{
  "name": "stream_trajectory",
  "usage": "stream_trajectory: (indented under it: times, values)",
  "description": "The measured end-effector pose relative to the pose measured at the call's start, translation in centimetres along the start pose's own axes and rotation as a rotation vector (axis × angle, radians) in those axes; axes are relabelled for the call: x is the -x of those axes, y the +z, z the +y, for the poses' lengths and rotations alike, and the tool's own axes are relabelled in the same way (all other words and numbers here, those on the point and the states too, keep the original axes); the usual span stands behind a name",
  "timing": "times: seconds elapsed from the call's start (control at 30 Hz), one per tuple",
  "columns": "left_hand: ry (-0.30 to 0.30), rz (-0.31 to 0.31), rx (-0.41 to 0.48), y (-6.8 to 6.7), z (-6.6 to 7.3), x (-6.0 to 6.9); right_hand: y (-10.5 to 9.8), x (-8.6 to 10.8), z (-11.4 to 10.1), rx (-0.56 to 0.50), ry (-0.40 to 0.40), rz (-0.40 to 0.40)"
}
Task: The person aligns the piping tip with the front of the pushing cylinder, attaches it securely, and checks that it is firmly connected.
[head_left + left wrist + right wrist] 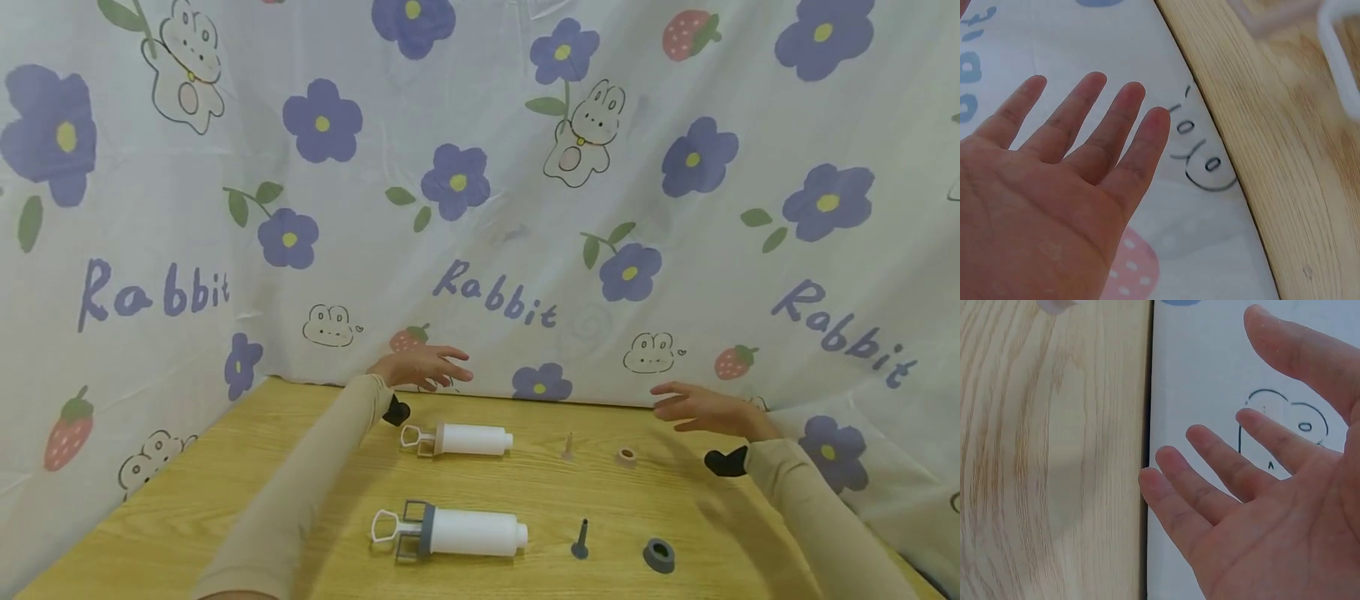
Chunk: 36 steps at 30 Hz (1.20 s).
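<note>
When you read the head view as a clock face, your left hand (422, 367) hangs relaxed and empty between seven and eight; the grey-collared syringe (459, 533) and pink-collared syringe (471, 440) lie at six, plunger handles (409, 528) fitted; the pink nozzle (567, 454) and grey nozzle (580, 549) stand at five; the pink ring (626, 463) and grey ring (660, 566) rest between four and five; these four parts appear unfitted; your right hand (708, 409), grasping nothing, extends at four.

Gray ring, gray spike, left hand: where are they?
Gray ring (658, 567): head view, on its front wall.
Gray spike (582, 538): head view, on its stem.
Left hand (1054, 194): left wrist view, on the palm.
</note>
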<state>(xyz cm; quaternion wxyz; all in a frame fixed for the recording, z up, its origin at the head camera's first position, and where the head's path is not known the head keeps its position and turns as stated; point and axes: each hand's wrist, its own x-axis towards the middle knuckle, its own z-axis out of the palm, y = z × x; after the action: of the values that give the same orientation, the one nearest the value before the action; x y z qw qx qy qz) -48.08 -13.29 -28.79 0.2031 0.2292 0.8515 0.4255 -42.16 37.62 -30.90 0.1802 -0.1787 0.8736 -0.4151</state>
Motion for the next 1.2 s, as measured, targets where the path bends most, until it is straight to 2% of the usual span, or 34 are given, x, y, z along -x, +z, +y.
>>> stream_trajectory:
  times: [0.27, 0.5, 0.67, 0.83, 1.0, 1.2]
  values:
    - [0.033, -0.054, -0.013, 2.1, 1.0, -1.6, 1.1, -0.8, -0.1, -0.023, 0.028, -0.042]
    - [0.039, -0.083, -0.026, 3.7, 1.4, -2.7, 2.0, -1.4, -0.5, 0.008, 0.027, -0.093]
    - [0.041, -0.107, -0.065, 5.0, 2.4, -3.6, 2.4, -1.7, -1.0, 0.018, 0.022, -0.145]
    - [0.055, -0.145, -0.066, 6.5, 3.4, -4.8, 2.8, -1.9, -0.8, 0.047, 0.027, -0.180]
    - [0.084, -0.169, -0.072, 7.8, 4.5, -5.6, 2.9, -2.0, -0.5, 0.022, 0.028, -0.188]
    - [0.086, -0.177, -0.077, 9.0, 5.8, -6.1, 2.9, -2.2, -0.8, 0.011, 0.024, -0.198]
